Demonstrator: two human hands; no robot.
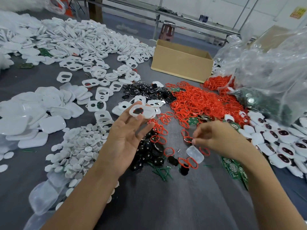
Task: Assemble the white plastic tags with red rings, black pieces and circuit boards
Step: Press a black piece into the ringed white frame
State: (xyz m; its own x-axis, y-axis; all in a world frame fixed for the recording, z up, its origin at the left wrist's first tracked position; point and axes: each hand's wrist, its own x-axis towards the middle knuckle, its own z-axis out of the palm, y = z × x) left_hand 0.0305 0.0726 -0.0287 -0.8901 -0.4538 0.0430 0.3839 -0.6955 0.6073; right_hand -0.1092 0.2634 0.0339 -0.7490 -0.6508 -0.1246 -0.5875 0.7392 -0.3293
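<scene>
- Holding a white tag (141,112) above the middle of the worktop (166,205), the left hand (126,136) is turned palm-up. Its fingers (124,122) are loosely curled under the tag, with the thumb at the tag's near edge. Black and a trace of red show through the tag's opening.
- Right hand (217,136) is low, right of centre, with thumb and forefinger pinching a red ring (188,139). Cannot tell whether the ring touches the worktop.
- Clear cover (195,154) lies flat just on the near side of that ring.
- Black pieces (151,151) are scattered between the two hands, with loose rings among them.
- Red ring heap (199,100) lies beyond the right hand, toward the far right.
- Circuit boards (234,170) are piled beside the right forearm, toward the right edge.
- Filled tags (282,143) are banked along the right edge.
- White discs (79,146) are piled left of the left forearm, and white shells (83,39) spread toward the far-left corner.
- Cardboard box (181,62) stands open at the far edge, with a plastic bag (269,67) at the far-right corner.
</scene>
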